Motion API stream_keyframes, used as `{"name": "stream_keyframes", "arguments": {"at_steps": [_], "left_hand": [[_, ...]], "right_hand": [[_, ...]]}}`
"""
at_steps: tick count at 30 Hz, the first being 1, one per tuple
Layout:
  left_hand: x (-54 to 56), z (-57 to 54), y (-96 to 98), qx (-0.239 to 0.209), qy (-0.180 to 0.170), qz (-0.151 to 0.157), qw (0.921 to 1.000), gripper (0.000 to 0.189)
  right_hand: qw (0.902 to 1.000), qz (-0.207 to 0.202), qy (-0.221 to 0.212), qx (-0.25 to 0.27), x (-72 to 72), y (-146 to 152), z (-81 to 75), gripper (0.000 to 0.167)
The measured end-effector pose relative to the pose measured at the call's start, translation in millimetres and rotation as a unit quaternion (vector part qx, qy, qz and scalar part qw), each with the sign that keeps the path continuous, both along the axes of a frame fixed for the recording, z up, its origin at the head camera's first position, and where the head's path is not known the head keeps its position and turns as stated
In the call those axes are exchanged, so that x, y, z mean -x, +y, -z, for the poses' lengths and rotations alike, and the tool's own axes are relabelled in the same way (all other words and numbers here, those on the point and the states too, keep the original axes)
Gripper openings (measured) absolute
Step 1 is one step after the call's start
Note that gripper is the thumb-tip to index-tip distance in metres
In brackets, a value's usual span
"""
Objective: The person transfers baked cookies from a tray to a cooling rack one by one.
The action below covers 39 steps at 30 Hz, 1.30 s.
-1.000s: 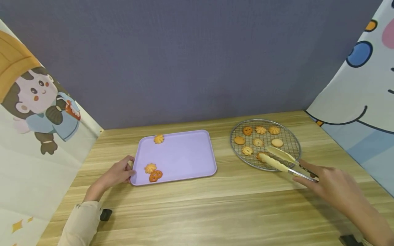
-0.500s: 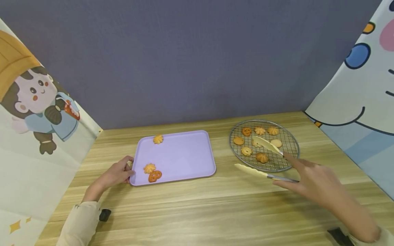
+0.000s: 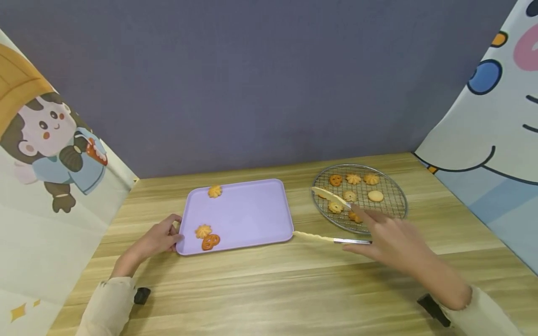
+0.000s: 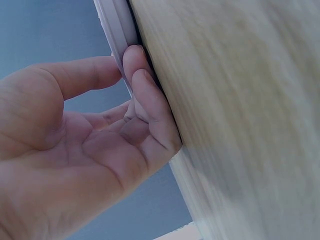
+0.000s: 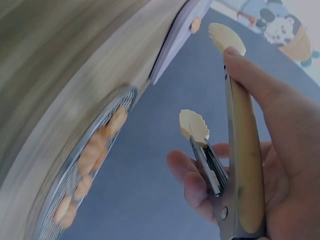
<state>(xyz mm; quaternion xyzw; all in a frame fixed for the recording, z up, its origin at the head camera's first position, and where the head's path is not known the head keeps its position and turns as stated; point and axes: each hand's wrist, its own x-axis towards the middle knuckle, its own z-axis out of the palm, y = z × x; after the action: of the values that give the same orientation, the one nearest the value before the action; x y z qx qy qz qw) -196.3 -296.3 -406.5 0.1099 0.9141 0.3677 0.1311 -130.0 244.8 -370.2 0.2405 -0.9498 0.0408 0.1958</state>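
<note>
With thumb and fingertips my left hand point(image 3: 157, 237) pinches the left rim of a purple tray point(image 3: 248, 214); in the left wrist view fingers curl under the tray point(image 4: 117, 25). Two flower-shaped cookies, one near the back point(image 3: 215, 191) and one near the front point(image 3: 203, 231), lie on it, with a pretzel point(image 3: 210, 241) beside the front one. My right hand point(image 3: 397, 240) grips metal tongs point(image 5: 245, 150) with cream scalloped tips. The tongs are spread wide with nothing between them. One tip shows over the rack's left side, the other by the tray's front right corner.
A round wire cooling rack point(image 3: 392, 200) at the right bears several cookies, among them a plain round one point(image 3: 375, 196) and a small pretzel point(image 3: 336, 180). The wooden table point(image 3: 260, 289) meets a dark grey wall point(image 3: 269, 93) behind.
My right hand has moved left with the tongs, from over the rack's front right toward the tray. The tongs have spread apart. My left hand stays on the tray.
</note>
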Motion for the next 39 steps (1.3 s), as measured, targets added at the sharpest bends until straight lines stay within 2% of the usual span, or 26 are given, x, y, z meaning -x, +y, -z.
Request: {"name": "stream_keyframes", "arguments": {"at_steps": [4, 9, 14, 19, 27, 31, 35, 39], "left_hand": [[0.1, 1.4, 0.1, -0.005, -0.003, 0.001, 1.0000, 0.041], [1.0, 2.6, 0.0, -0.009, -0.001, 0.002, 1.0000, 0.041], [-1.8, -1.7, -4.8, -0.007, 0.003, 0.000, 1.0000, 0.041], [-4.0, -5.5, -10.1, 0.008, 0.008, -0.005, 0.9999, 0.040], [-1.5, 0.0, 1.2, -0.011, -0.004, 0.009, 0.9999, 0.041], [-1.2, 2.1, 0.8, -0.008, -0.002, -0.002, 1.0000, 0.040], [0.3, 2.0, -1.3, -0.009, 0.004, 0.007, 0.9999, 0.040], [0.9, 0.4, -1.3, -0.009, 0.008, 0.010, 0.9999, 0.041]], "right_hand": [[0.9985, -0.050, 0.021, -0.003, 9.5, -20.0, 2.6, 0.094], [0.9958, -0.082, 0.039, -0.005, 22.3, -52.3, 5.6, 0.095], [0.9937, -0.108, 0.032, -0.002, 36.0, -93.3, 7.0, 0.095], [0.9923, -0.123, 0.009, -0.014, 42.1, -133.5, 5.8, 0.092], [0.9923, -0.095, -0.041, -0.067, 35.9, -170.9, 12.5, 0.093], [0.9924, -0.097, -0.043, -0.061, 37.7, -190.4, 14.3, 0.092], [0.9935, -0.086, -0.047, -0.057, 39.0, -207.1, 13.0, 0.090], [0.9943, -0.067, -0.069, -0.045, 39.8, -220.8, 9.8, 0.089]]}}
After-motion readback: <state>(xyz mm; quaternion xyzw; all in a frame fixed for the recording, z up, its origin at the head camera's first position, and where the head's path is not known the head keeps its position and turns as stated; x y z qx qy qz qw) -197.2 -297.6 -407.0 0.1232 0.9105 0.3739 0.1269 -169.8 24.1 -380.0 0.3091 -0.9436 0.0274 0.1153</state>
